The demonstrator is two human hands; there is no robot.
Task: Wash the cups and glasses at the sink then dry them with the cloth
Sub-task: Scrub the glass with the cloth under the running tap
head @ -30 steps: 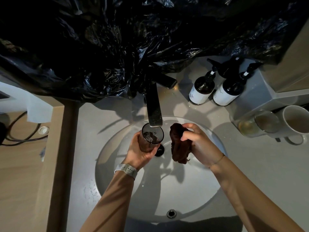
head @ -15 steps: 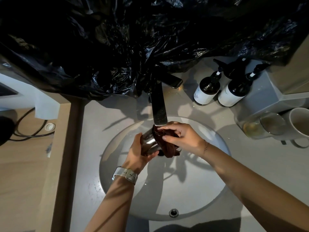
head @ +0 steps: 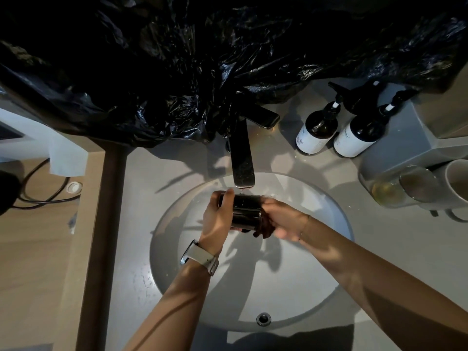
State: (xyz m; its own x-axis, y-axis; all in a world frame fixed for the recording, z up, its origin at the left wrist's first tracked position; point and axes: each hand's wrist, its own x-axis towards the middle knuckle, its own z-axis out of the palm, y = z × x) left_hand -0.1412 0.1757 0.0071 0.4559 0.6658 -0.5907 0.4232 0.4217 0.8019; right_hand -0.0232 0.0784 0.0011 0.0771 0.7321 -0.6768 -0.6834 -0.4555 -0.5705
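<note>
Over the sink [head: 329, 249], under the tap [head: 242, 160], left hand [head: 215, 219] grips the glass [head: 247, 211]; right hand [head: 281, 221] clutches the cloth [head: 264, 230] against it

Dim, hard shadows across the sink [head: 316, 287], wide-angle edge distortion.

Two bare forearms reach forward from the lower edge. The left hand [head: 219, 215], a pale strapped watch on its wrist, wraps its fingers round a dark smoked drinking glass [head: 247, 211]. The right hand [head: 283, 221] meets it from the right, its grip on a dark brown cloth [head: 264, 230].
</note>
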